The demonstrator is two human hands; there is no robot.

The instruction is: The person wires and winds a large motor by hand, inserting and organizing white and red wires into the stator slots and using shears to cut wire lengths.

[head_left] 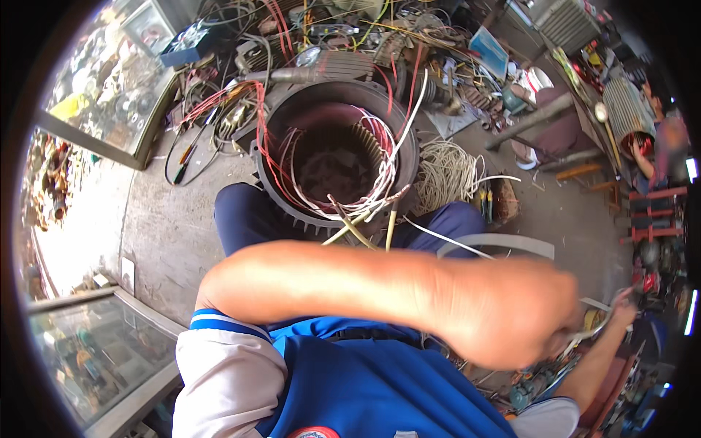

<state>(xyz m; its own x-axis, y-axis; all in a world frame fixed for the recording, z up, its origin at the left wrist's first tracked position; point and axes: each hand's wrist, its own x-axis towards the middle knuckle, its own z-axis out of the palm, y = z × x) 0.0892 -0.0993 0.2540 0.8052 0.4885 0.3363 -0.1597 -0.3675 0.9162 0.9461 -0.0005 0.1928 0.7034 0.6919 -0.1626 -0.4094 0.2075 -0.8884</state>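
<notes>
Between my legs stands a round, ribbed motor housing (pixel 269 113), dark and hollow, with wire windings around its inside. Red wires (pixel 264 135) and white wires (pixel 394 157) loop over its rim, and pale yellow sleeves (pixel 391 230) stick out at the near side. A thin white cord (pixel 445 237) runs right from the housing and passes behind my left hand (pixel 522 310). My left arm crosses in front of me, its hand closed in a fist and blurred. Far right, my right hand (pixel 624 306) is closed on a white cord stretching between both hands.
A bundle of pale cord (pixel 449 171) lies right of the housing, near a curved pale band (pixel 526 247). Scrap and wires crowd the far side. Glass cases (pixel 95 350) stand at left. Another person (pixel 668 146) sits at far right beside a ribbed motor (pixel 628 113).
</notes>
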